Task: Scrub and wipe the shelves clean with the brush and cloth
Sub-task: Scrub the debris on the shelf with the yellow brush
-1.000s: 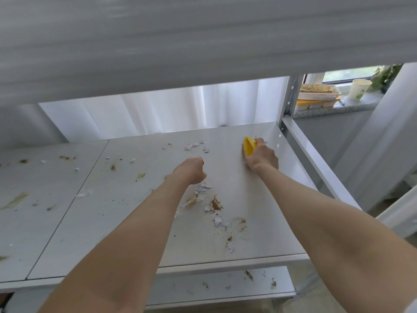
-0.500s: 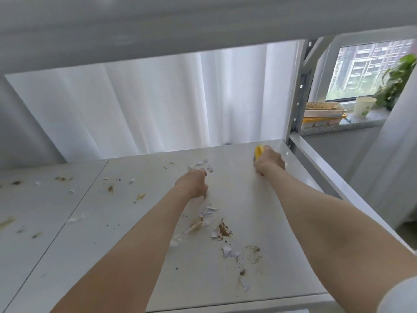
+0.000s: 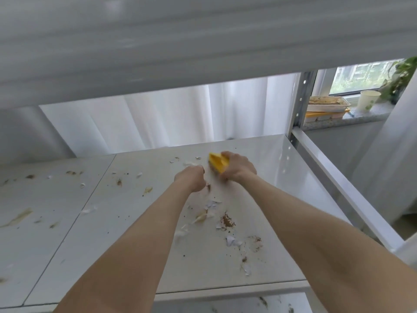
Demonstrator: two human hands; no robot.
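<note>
The shelf [image 3: 282, 199] is a white, glossy board in two panels that meet at a seam [image 3: 90, 199] on the left. It is dirty. Paper scraps [image 3: 212, 204] and brown crumbs [image 3: 226, 222] lie in a trail down the middle of the right panel, more bits are scattered towards the back, and a yellowish smear [image 3: 20, 216] marks the left panel. An upper shelf [image 3: 203, 41] hangs low and blurred across the top of the view. A white curtain [image 3: 180, 114] closes the back.

A grey perforated post [image 3: 299, 102] stands at the far right corner, and a white rail [image 3: 338, 184] runs forward from it along the shelf's right edge. Beyond the post is a stone sill [image 3: 361, 116] under a window, carrying a soiled tray [image 3: 327, 103], a paper cup [image 3: 370, 100] and a plant [image 3: 401, 77]. A lower shelf [image 3: 225, 306], also littered, shows at the bottom edge.

Both forearms reach across the litter to the back of the right panel. The right hand [image 3: 239, 169] has its fingers wrapped round the yellow brush [image 3: 217, 164], which is down on the board. The left hand [image 3: 190, 180] sits just beside it with the fingers clenched; nothing shows in them.
</note>
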